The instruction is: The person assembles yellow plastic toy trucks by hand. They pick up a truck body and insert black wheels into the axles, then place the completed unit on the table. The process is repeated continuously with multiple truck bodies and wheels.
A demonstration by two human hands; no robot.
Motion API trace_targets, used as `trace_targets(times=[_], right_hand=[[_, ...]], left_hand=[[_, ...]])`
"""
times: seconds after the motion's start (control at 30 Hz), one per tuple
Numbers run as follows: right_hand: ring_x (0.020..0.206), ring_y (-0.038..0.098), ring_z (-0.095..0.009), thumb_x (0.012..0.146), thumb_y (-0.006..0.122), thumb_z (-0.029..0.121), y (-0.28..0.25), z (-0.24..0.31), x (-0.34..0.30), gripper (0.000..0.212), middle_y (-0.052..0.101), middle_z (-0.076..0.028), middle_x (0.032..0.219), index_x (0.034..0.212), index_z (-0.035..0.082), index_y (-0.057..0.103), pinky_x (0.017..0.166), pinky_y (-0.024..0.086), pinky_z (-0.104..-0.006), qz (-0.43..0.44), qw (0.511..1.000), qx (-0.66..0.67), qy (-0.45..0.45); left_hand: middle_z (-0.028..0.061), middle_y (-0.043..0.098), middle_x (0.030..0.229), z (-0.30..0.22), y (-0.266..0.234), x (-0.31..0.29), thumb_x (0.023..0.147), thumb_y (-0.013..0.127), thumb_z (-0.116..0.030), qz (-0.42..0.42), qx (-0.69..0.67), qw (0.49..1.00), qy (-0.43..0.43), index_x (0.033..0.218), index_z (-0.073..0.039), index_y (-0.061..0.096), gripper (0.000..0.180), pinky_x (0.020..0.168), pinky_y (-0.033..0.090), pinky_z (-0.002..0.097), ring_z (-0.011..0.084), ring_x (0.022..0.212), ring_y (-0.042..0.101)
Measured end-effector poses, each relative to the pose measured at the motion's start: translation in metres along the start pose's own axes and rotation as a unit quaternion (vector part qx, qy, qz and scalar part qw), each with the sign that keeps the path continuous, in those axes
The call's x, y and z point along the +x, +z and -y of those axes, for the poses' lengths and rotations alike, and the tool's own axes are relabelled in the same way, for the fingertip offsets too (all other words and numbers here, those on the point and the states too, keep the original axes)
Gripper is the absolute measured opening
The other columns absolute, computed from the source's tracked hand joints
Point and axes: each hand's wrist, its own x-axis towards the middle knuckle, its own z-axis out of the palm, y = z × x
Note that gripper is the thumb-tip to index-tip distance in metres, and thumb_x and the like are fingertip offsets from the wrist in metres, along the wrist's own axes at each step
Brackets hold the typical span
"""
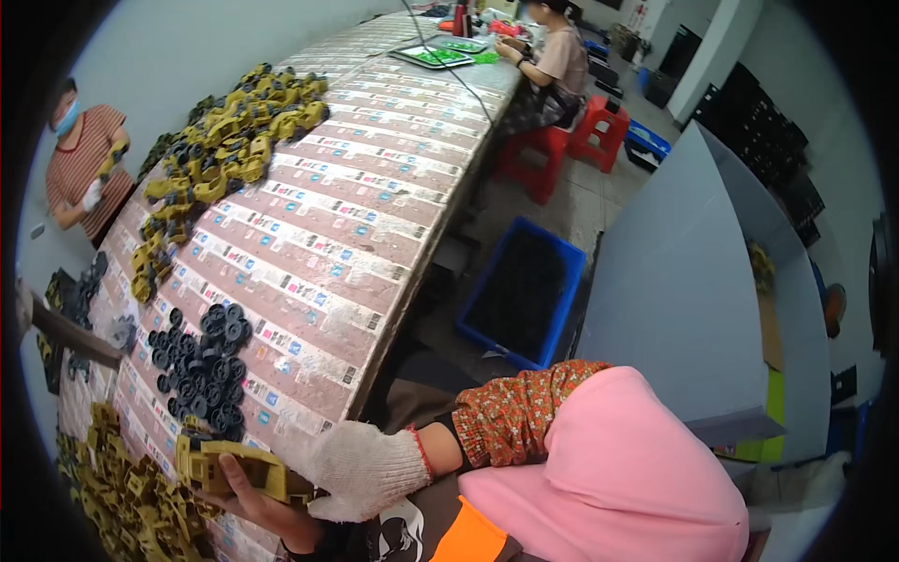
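Yellow toy bodies look partway done: far-left heap seems wheel-fitted, near-left heap bare. Blue bin, right, holds dark bits, indistinct; far trays hold green pieces. Bare left hand grasps one body, near left; gloved right hand meets its right end, grip unclear. Loose dark wheels lie beyond.

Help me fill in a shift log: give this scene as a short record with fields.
Left hand: bare, holding an olive-yellow toy vehicle body
Right hand: gloved, at the body's right end; contact unclear
Left of hands: heap of olive-yellow plastic parts
Beyond: cluster of dark toy wheels
Farther along table: pile of yellow-and-black vehicle parts
Floor: blue crate with dark contents, red stools
Other people: masked person across the table, seated person at its right side
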Motion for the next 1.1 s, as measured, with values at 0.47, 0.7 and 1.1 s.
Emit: trace_targets(times=[0.47,0.7,1.1], right_hand=[[0.071,0.072,-0.016,0.091,0.075,0.031,-0.076,-0.034,0.128,0.052,0.074,-0.008,0.102,0.131,0.000,0.065,0.055,0.059,-0.0269,-0.003,0.948,0.291,0.131],[0.087,0.076,-0.021,0.094,0.075,0.017,-0.180,-0.072,0.310,0.026,0.075,-0.011,0.100,0.115,0.002,0.073,0.071,0.066,-0.0346,-0.073,0.957,0.281,0.005],[0.088,0.073,-0.023,0.091,0.067,0.020,-0.134,-0.055,0.369,0.036,0.076,-0.014,0.105,0.119,-0.002,0.073,0.074,0.059,-0.0341,-0.145,0.989,-0.025,-0.012]], left_hand=[[0.0032,0.058,0.127,-0.001,-0.093,0.012,0.105,0.062,-0.013,0.058,-0.061,0.994,-0.069,0.157,-0.013,0.039,0.057,0.091,0.051,0.0273,0.0139,0.113,0.060],[0.0005,0.060,0.122,-0.010,-0.143,0.015,0.104,0.058,-0.009,-0.033,0.020,0.994,-0.101,0.139,-0.012,0.054,0.036,0.086,0.048,0.0257,0.0115,0.108,0.059],[0.0013,0.060,0.117,-0.013,-0.148,0.044,0.101,0.061,-0.001,-0.012,0.212,0.976,0.042,0.130,-0.009,0.062,0.030,0.083,0.048,0.0252,0.0119,0.108,0.058]])
